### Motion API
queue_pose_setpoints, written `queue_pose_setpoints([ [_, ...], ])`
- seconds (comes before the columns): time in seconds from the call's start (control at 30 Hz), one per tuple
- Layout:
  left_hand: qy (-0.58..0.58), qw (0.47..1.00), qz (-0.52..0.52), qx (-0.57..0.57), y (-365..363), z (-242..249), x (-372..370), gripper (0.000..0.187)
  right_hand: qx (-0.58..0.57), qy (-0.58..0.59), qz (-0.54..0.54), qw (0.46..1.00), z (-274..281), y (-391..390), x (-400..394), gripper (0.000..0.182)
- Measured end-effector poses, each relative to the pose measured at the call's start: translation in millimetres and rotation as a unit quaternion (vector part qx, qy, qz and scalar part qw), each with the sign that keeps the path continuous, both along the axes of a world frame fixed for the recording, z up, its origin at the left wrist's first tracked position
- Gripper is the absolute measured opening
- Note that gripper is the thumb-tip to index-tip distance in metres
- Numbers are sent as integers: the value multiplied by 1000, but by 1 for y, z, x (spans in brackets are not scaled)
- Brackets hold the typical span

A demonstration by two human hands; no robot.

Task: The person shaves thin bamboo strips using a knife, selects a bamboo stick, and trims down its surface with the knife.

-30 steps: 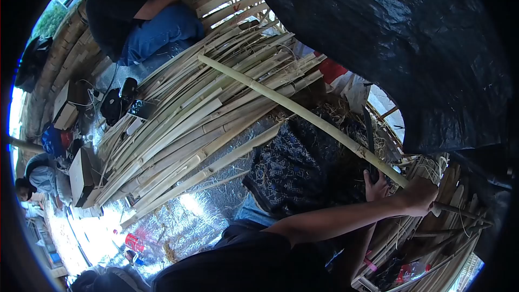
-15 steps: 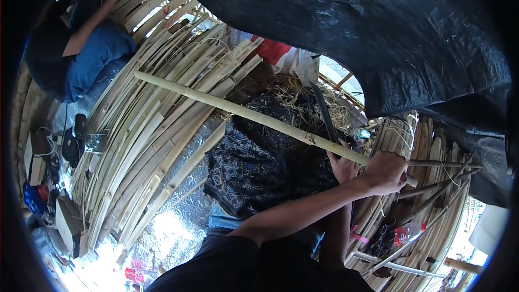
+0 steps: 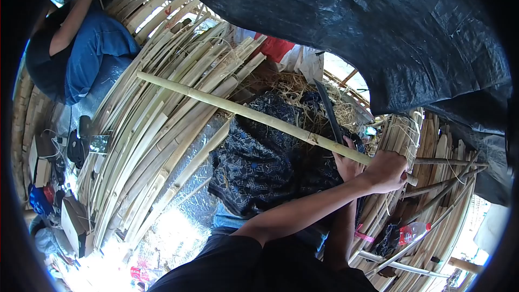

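Observation:
A long pale bamboo strip (image 3: 254, 114) slants across the middle of the view. My left hand (image 3: 385, 173) is closed round it near its right end, with a short stub showing past the fist. Just behind the strip, my right hand (image 3: 347, 163) is closed on the handle of a large dark-bladed knife (image 3: 327, 109). The blade points up and away, on the far side of the strip. My fingers round the handle are partly hidden by the strip and my left forearm. A dark patterned cloth (image 3: 254, 157) covers my lap beneath the strip.
Many split bamboo strips (image 3: 157, 146) lie to the left. More bamboo (image 3: 430, 184) is stacked at the right, beside a plastic bottle (image 3: 413, 233). Shavings (image 3: 292, 89) lie ahead. A black tarp (image 3: 351, 27) hangs overhead. Another person (image 3: 100, 48) sits at the upper left.
The view has shifted slightly. My hands keep their holds on the bamboo strip and the knife, nearly unmoved. The other person's hands have risen towards the top edge.

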State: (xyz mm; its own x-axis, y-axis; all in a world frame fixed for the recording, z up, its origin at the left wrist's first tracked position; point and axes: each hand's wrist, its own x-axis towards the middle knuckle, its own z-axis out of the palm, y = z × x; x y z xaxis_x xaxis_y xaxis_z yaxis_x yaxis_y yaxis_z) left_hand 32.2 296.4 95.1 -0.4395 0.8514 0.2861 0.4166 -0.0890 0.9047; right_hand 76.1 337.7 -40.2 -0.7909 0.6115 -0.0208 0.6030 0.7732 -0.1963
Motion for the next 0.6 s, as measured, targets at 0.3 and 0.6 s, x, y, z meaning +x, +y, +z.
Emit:
queue_pose_setpoints([
  [0.3, 8, 1000, -29, -8, -4, 3, -4, 16, 106, 113, 75, 985, -41, 17, 4, 56],
  [0.6, 10, 998, -46, -37, -5, -2, -5, 27, -23, 107, -4, 994, -25, 4, -4, 60],
])
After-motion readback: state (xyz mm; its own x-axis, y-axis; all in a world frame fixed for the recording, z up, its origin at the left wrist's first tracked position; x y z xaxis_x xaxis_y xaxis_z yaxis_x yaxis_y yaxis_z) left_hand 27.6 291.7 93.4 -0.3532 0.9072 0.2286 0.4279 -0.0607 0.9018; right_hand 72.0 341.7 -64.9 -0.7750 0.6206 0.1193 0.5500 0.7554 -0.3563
